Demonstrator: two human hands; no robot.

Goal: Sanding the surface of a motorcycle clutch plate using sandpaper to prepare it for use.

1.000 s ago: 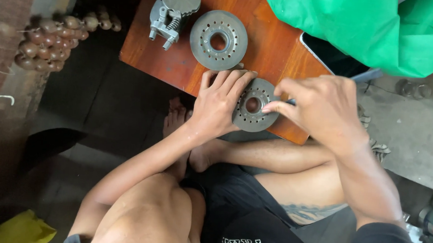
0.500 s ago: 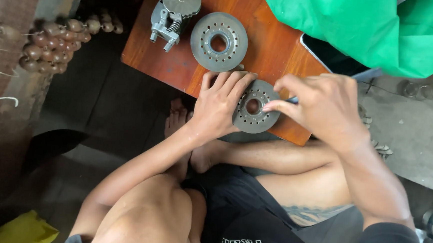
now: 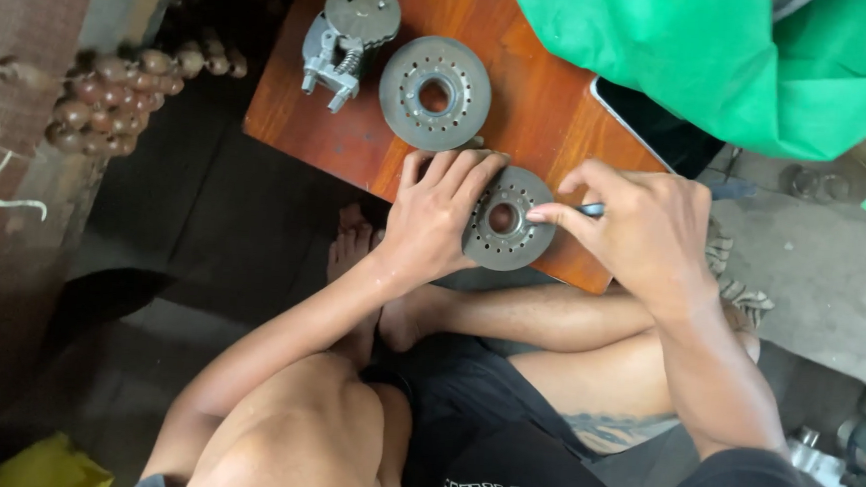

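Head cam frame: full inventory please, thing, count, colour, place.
Round grey metal disc with ring of holes: 1, grey, near edge of table, under both hands.
Second grey perforated metal disc: 1, grey, table centre.
Grey metal clamp assembly with spring: 1, grey, far left of table.
Low brown wooden table: 1, reddish brown, in front of the seated person.
Green cloth: 1, green, top right, over table.
Dark flat slab: 1, black, under cloth edge.
String of brown wooden beads: 1, brown, left.
Yellow object: 1, bottom left.
Left hand: flat on disc, no grip.
Right hand: grip on thin dark tool, shape unclear.
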